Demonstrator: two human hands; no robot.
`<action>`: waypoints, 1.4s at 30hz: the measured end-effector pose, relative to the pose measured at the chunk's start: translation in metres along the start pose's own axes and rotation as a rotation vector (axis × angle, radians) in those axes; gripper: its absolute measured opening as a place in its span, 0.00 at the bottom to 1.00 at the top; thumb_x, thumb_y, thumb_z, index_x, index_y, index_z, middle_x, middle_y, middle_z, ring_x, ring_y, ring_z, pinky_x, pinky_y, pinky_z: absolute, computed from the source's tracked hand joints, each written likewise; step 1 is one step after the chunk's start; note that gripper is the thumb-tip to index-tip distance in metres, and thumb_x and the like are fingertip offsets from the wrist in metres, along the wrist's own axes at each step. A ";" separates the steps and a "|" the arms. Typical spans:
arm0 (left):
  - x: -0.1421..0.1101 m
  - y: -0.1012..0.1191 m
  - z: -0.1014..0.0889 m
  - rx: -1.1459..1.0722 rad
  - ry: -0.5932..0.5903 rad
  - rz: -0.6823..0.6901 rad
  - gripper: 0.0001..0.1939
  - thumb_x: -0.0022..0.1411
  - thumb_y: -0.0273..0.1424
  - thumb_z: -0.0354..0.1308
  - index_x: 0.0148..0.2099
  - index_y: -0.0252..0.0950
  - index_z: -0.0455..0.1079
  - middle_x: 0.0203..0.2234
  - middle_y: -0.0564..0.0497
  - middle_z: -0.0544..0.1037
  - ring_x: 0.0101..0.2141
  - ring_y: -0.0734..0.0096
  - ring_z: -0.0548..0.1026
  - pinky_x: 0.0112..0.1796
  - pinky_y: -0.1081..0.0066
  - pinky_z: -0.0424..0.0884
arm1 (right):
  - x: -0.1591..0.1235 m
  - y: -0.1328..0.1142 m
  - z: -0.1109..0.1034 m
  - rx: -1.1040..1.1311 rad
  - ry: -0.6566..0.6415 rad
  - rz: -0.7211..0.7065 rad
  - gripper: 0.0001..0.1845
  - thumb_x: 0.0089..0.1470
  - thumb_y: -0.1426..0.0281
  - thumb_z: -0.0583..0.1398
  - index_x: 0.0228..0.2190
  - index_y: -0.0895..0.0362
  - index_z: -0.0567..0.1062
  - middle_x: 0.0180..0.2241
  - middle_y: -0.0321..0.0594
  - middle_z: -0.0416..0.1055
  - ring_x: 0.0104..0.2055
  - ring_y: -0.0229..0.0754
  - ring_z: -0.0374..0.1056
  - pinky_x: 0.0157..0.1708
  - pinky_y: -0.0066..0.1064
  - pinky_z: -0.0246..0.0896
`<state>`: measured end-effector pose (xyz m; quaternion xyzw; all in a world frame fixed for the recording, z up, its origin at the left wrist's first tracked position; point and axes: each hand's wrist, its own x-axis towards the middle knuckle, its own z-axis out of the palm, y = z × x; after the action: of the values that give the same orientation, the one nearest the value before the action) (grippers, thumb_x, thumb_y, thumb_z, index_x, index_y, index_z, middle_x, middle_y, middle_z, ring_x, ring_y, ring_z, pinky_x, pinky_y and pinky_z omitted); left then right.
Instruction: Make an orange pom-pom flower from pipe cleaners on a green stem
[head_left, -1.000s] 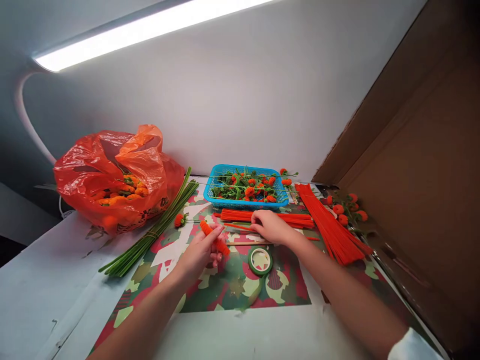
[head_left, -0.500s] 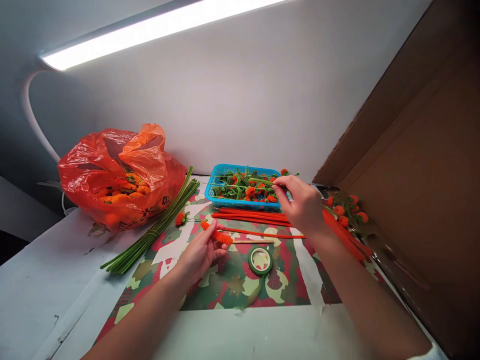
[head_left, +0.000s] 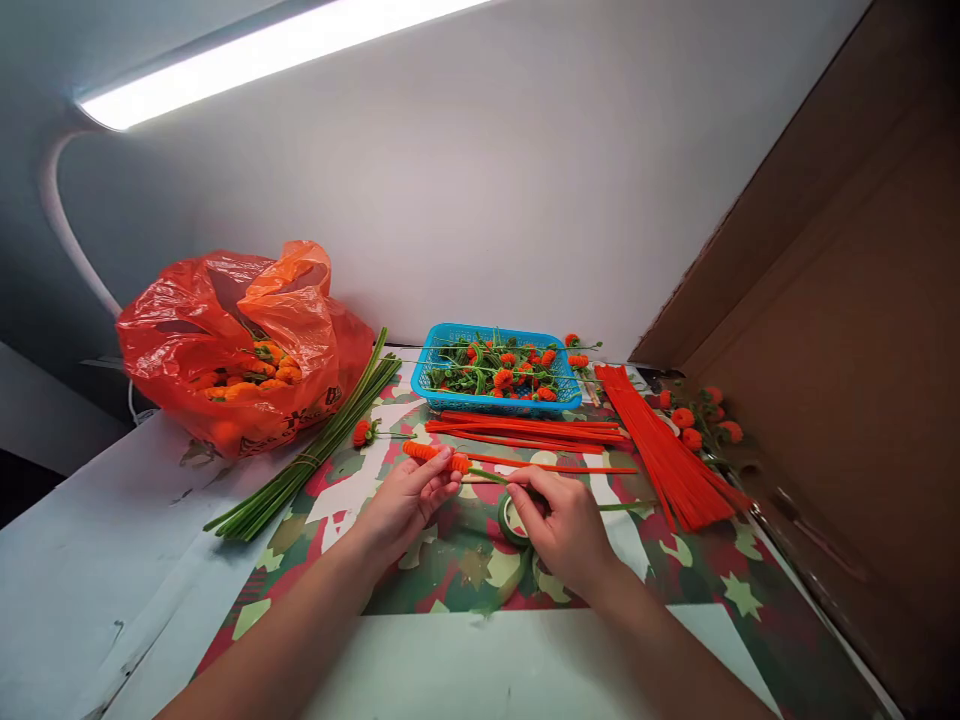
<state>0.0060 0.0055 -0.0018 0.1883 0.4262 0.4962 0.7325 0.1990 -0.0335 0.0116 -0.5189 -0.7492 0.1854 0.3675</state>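
Observation:
Between the thumb and fingers of my left hand (head_left: 405,505) is a coiled orange pipe cleaner (head_left: 421,452), lying roughly level. My right hand (head_left: 566,525) pinches a green pipe cleaner (head_left: 489,475); its left tip meets the right end of the coil, and its other end sticks out past the hand. I cannot tell whether the tip is inside the coil. Below the right fingers lies a roll of green tape (head_left: 510,518), partly covered. A single orange pipe cleaner (head_left: 555,467) lies just beyond both hands. Left of the coil is a small orange flower (head_left: 363,433) on a thin stem.
A blue basket (head_left: 495,405) of orange and green flower pieces stands at the back. Orange pipe cleaners (head_left: 525,428) lie before it, with a larger bundle (head_left: 667,450) to the right. A red plastic bag (head_left: 180,350) and a green stem bundle (head_left: 300,470) are left.
My right hand has come down from the basket's front right, bringing the green pipe cleaner to the coil. My left hand still holds the coil, nearly in place.

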 end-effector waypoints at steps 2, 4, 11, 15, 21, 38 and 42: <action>0.001 -0.001 -0.001 0.008 -0.001 0.009 0.05 0.61 0.22 0.60 0.31 0.28 0.72 0.19 0.50 0.76 0.19 0.81 0.75 0.23 0.86 0.74 | 0.000 0.001 0.000 0.023 0.005 0.029 0.09 0.60 0.69 0.55 0.33 0.54 0.76 0.25 0.36 0.75 0.27 0.39 0.69 0.26 0.27 0.55; 0.002 -0.002 -0.002 0.019 -0.005 0.014 0.04 0.59 0.23 0.61 0.31 0.28 0.73 0.20 0.50 0.77 0.19 0.81 0.75 0.23 0.86 0.74 | -0.001 0.003 0.001 0.046 0.012 0.048 0.09 0.59 0.69 0.55 0.32 0.54 0.75 0.25 0.36 0.74 0.27 0.39 0.69 0.26 0.27 0.55; 0.003 -0.004 -0.002 0.067 0.003 0.021 0.05 0.57 0.24 0.64 0.29 0.28 0.73 0.20 0.49 0.78 0.20 0.81 0.75 0.24 0.85 0.75 | -0.004 0.004 0.003 0.073 0.038 0.064 0.09 0.59 0.68 0.55 0.33 0.55 0.76 0.22 0.35 0.72 0.25 0.38 0.67 0.25 0.27 0.54; 0.003 -0.005 -0.002 0.094 -0.014 0.032 0.05 0.54 0.25 0.66 0.30 0.28 0.74 0.21 0.49 0.78 0.21 0.81 0.75 0.25 0.85 0.74 | -0.005 0.004 0.004 0.077 0.042 0.068 0.10 0.59 0.68 0.55 0.32 0.55 0.76 0.22 0.35 0.72 0.25 0.38 0.67 0.24 0.27 0.54; -0.002 -0.011 0.000 0.200 -0.051 0.073 0.16 0.45 0.34 0.73 0.32 0.31 0.73 0.21 0.52 0.78 0.21 0.77 0.75 0.22 0.82 0.71 | -0.007 0.002 0.007 0.093 0.024 0.049 0.10 0.60 0.69 0.54 0.32 0.54 0.75 0.25 0.36 0.75 0.27 0.39 0.69 0.26 0.27 0.58; -0.002 -0.011 0.007 0.066 0.047 0.257 0.21 0.46 0.36 0.71 0.40 0.32 0.72 0.24 0.54 0.79 0.23 0.79 0.75 0.26 0.82 0.73 | -0.009 0.000 0.007 0.109 -0.143 0.085 0.12 0.59 0.70 0.52 0.25 0.54 0.70 0.21 0.33 0.68 0.23 0.37 0.61 0.26 0.27 0.52; -0.002 -0.017 0.005 0.137 0.028 0.283 0.23 0.42 0.41 0.73 0.36 0.32 0.73 0.24 0.54 0.79 0.23 0.79 0.74 0.27 0.80 0.72 | -0.011 -0.001 0.010 0.110 -0.188 0.114 0.15 0.58 0.70 0.53 0.20 0.55 0.64 0.18 0.32 0.63 0.21 0.35 0.55 0.23 0.27 0.48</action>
<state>0.0195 -0.0028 -0.0093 0.2892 0.4386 0.5666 0.6348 0.1931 -0.0430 0.0010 -0.5203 -0.7382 0.2946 0.3124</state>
